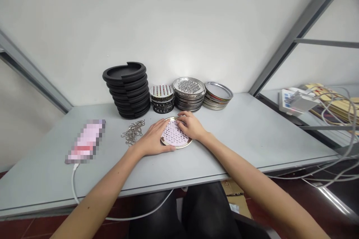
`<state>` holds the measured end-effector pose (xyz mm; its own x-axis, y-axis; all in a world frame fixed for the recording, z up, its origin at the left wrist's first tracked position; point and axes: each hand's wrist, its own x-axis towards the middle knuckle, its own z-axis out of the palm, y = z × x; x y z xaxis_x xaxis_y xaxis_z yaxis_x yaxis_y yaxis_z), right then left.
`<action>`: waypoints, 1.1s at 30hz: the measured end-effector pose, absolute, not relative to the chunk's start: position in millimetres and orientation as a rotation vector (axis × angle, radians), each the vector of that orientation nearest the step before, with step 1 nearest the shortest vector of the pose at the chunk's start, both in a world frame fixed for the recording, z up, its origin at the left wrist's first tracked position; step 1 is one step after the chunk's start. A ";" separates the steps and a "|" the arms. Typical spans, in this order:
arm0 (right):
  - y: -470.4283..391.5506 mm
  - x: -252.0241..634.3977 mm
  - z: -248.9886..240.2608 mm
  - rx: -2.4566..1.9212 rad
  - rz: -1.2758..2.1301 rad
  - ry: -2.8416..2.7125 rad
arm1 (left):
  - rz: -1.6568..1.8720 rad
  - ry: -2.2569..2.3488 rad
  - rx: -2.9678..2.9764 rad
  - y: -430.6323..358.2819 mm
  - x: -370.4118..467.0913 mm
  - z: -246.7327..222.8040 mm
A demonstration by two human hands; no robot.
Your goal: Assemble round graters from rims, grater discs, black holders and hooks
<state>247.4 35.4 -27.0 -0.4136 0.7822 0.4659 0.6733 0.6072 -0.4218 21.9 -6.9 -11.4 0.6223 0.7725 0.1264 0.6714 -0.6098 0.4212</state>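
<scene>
A round, shallow metal plate point(175, 132) lies on the table in front of me. Its face is pale pink with rows of small raised or punched marks, and its rim is shiny, with brown patches. My left hand point(153, 138) wraps round the plate's left side, fingers along the far-left rim and thumb at the near edge. My right hand point(192, 125) rests over the upper right part, its bent fingers pressed together on the face and rim. Whether a small piece sits under those fingers is hidden. Left of my left hand lies a pile of small metal clasps point(132, 131).
Along the wall stand a stack of black ring-shaped trays point(127, 91), a short stack of small patterned discs point(162, 99), a stack of studded metal plates point(189, 95) and tilted round lids point(218, 96). A blurred phone point(85, 142) charges at left. A power strip point(297, 101) sits right.
</scene>
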 end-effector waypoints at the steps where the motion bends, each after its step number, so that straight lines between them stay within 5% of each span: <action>1: 34.8 247.5 -26.7 -1.148 0.224 -2.195 | 0.421 1.163 2.508 -7.2 22.1 -11.2; 33: 43.1 253.5 -33.6 -1.127 0.325 -2.256 | 0.359 1.192 2.605 -7.2 22.9 -6.6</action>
<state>253.5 43.1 -33.6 -0.4673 0.7902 0.3965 0.6462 0.6114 -0.4567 22.9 -7.2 -6.6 0.6342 0.7643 0.1165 0.7017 -0.6323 0.3284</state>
